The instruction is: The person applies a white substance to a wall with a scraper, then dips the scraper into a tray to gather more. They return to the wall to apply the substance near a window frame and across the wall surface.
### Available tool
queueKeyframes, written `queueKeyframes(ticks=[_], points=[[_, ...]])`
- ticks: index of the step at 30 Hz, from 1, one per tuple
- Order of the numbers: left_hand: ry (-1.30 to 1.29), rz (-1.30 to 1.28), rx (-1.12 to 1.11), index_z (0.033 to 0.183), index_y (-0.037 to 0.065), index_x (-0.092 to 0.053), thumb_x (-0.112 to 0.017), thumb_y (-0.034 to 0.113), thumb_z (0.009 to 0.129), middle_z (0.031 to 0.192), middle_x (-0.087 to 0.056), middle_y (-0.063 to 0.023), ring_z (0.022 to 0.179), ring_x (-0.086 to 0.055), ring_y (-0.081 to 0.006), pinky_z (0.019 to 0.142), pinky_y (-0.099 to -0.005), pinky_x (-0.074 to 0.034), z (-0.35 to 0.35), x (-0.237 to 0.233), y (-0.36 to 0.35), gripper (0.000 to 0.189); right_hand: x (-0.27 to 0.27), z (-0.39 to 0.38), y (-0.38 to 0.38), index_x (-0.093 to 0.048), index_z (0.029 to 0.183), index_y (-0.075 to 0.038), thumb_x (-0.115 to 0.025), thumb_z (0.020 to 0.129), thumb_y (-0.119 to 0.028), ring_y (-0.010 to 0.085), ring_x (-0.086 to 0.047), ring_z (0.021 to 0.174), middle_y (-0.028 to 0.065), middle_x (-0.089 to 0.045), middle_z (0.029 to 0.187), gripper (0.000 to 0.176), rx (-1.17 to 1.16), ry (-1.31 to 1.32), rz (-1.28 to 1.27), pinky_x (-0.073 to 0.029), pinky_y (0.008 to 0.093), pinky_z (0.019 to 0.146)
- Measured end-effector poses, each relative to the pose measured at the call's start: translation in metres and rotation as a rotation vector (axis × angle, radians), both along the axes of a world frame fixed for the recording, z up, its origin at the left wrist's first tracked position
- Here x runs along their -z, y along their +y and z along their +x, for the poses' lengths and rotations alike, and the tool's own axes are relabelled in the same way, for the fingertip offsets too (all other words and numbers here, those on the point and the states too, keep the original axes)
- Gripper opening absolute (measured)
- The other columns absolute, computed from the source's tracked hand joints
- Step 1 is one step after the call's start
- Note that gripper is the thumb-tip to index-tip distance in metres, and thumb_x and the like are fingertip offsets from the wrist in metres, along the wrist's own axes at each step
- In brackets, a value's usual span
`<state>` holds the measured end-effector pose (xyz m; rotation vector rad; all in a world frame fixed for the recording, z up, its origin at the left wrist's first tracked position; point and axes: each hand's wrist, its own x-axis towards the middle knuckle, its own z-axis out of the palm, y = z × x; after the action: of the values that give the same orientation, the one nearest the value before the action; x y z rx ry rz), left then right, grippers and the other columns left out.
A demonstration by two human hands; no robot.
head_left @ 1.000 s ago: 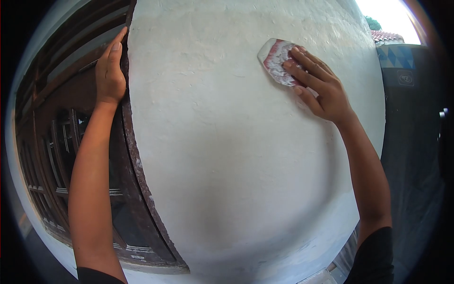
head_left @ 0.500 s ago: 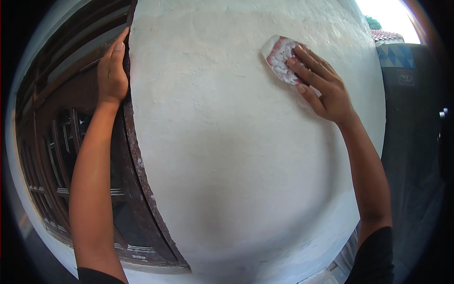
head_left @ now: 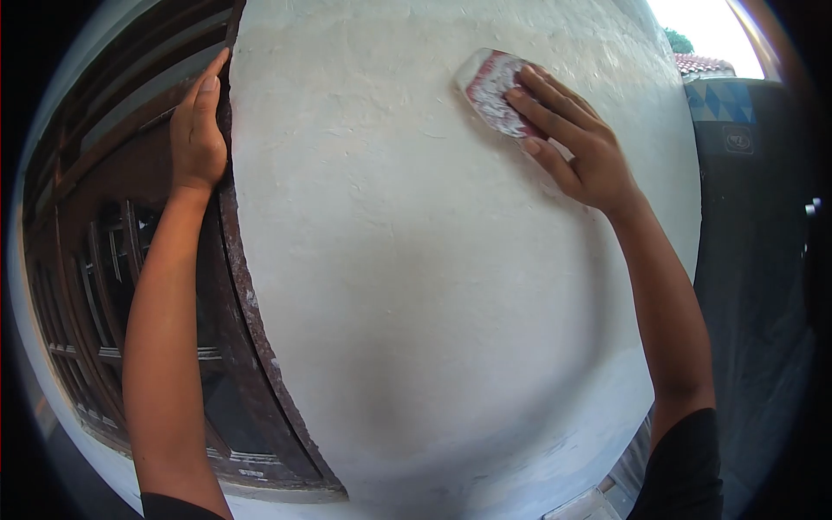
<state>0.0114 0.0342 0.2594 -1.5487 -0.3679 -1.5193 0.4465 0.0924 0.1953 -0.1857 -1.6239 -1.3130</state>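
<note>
My right hand [head_left: 576, 143] presses a red and white sheet [head_left: 500, 94], smeared with pale powder, flat against the upper right part of the white wall [head_left: 390, 260]. Its fingers lie over the sheet's right side, and the sheet's left end sticks out past the fingertips. At the upper left, my left hand [head_left: 199, 134] rests with extended fingers on the brown wooden frame [head_left: 230, 208] where it meets the wall's left edge. Nothing shows in that hand.
A dark wooden window [head_left: 113, 269] with bars and glass fills the left side. Right of the wall stands a dark panel [head_left: 750, 217] with a blue and white patterned band. A tiled roof [head_left: 702, 65] shows at the upper right.
My right hand has slid the sheet a little up and to the left along the wall. My left hand still rests on the frame; the whole view has shifted slightly.
</note>
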Motion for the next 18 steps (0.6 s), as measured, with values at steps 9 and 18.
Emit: queueKeyframes(ticks=[9,18], points=[[-0.009,0.002,-0.015,0.136,-0.003,-0.056,-0.031,0.038,0.104,0.137,-0.06,-0.0205,0.131,-0.053,-0.029,0.112,-0.0332,-0.035,-0.002,0.0,0.0,0.059,0.006,0.009,0.006,-0.064,0.134,-0.015,-0.065,0.094,-0.029,0.0272,-0.047,0.138,0.0089,-0.056,0.144,0.041,0.04,0.004,-0.001,-0.039,0.0435,0.115],[-0.008,0.004,-0.012,0.135,-0.003,-0.057,-0.031,0.039,0.103,0.137,-0.059,-0.0208,0.132,-0.052,-0.0296,0.112,-0.0334,-0.035,0.0,0.002,-0.001,0.059,0.009,0.014,0.002,-0.063,0.134,-0.016,-0.062,0.096,-0.031,0.0261,-0.044,0.14,0.0072,-0.054,0.145,0.041,0.035,0.002,-0.003,-0.039,0.0434,0.115]])
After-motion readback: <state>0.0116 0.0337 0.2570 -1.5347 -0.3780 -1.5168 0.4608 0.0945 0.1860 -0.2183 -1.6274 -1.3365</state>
